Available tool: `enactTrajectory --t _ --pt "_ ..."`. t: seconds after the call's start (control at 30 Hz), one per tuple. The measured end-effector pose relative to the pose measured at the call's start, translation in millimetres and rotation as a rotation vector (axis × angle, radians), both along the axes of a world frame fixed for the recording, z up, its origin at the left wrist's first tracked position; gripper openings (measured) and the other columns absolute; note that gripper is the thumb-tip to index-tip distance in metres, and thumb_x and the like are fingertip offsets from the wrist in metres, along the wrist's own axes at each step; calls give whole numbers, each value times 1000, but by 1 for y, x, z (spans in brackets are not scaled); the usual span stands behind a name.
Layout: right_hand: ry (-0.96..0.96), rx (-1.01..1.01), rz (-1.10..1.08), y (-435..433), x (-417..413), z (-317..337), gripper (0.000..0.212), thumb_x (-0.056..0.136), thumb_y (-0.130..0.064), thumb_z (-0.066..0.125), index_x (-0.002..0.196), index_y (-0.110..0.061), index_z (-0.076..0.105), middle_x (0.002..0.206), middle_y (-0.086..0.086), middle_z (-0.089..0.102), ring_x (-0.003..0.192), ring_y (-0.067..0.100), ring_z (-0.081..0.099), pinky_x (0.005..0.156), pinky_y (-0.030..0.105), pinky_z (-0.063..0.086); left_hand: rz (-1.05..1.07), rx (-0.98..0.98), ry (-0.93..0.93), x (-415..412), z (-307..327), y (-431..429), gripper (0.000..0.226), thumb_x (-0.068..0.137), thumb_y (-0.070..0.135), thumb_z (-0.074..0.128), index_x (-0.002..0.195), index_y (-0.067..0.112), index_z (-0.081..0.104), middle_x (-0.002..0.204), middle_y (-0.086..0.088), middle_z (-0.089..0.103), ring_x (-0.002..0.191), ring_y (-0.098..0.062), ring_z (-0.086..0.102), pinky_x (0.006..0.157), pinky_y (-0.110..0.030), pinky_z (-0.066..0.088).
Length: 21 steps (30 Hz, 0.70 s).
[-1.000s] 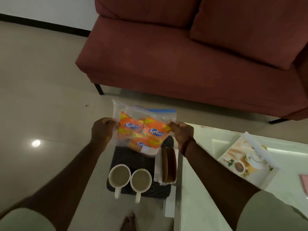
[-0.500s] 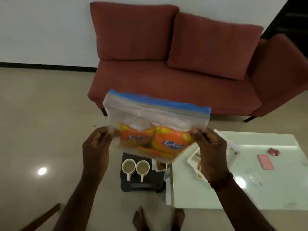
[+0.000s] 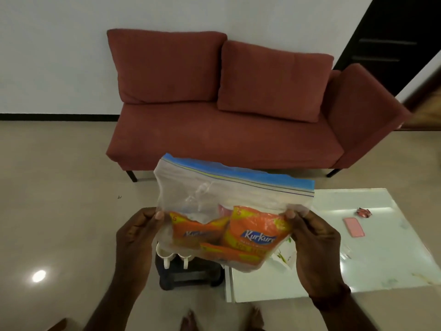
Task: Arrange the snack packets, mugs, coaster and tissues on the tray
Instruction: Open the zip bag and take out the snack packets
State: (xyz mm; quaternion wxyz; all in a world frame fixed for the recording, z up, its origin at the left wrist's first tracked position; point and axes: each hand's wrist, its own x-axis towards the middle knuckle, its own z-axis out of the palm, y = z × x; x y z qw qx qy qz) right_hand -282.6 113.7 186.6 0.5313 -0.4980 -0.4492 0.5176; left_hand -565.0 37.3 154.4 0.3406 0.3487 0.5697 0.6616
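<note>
The left hand [image 3: 136,237] pinches the left edge of a clear zip-top plastic bag with a blue seal strip [image 3: 229,194], thumb in front, fingers curled behind. The bag hangs upright in the air between both hands, with orange crinkly snack packets [image 3: 255,237] heaped in its bottom. Below it two white mugs [image 3: 167,260] stand on a low dark stool [image 3: 191,275] on the floor; the bag hides most of them. The right hand [image 3: 315,242] pinches the bag's right edge the same way. Beside it a corner of a white leaf-printed tray [image 3: 282,258] peeks out on the glossy white table [image 3: 381,259], where a flat pink rectangular case [image 3: 354,226] and a small crumpled red wrapper [image 3: 364,212] lie farther right. A red fabric sofa [image 3: 214,134] stands behind.
</note>
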Motion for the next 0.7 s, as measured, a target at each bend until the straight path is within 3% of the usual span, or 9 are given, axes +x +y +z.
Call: enactTrajectory --t 0.1,0.23,0.3,0.4,0.5,0.6,0.7 --pt "24 47 13 14 18 6 21 80 -29 66 94 -17 75 99 13 71 102 31 67 77 34 61 -139 25 -67 13 24 22 30 85 46 58 87 21 73 85 -3 72 83 -16 66 72 -24 56" --pt "35 89 36 40 58 7 22 77 -42 71 93 -29 77 98 0 75 94 18 71 73 30 60 -297 -56 -56 52 57 66 44 86 58 56 113 25 70 116 -7 72 107 -22 69 84 -32 58" --pt "44 95 47 56 85 3 26 76 -44 72 95 -27 77 97 -1 76 90 14 72 70 28 60 -327 -75 -29 78 66 87 40 85 58 57 109 29 72 115 -7 72 107 -24 69 85 -38 58" --pt "39 71 79 84 142 -4 32 76 -45 74 99 -23 77 100 2 76 92 15 73 72 27 60 -303 -67 16 133 64 115 23 94 41 54 100 34 75 110 -1 74 102 -20 71 81 -36 60" --pt "-9 23 119 111 200 -8 31 75 -42 75 97 -21 78 99 5 76 95 20 71 76 32 60 -230 -87 -3 191 57 136 23 87 32 58 101 23 74 103 2 76 95 -14 72 73 -29 61" --pt "-61 -13 149 130 254 -9 23 75 -34 74 91 -18 79 94 6 77 91 20 70 76 30 60 -165 -117 -52 244 49 150 33 87 27 59 113 9 68 102 0 76 94 -15 72 75 -30 61" --pt "-73 -28 177 142 301 -8 25 73 -34 75 91 -18 79 94 5 77 89 20 70 76 31 60 -159 -116 -74 289 47 159 27 87 26 59 108 13 69 99 2 77 94 -13 72 77 -31 61"
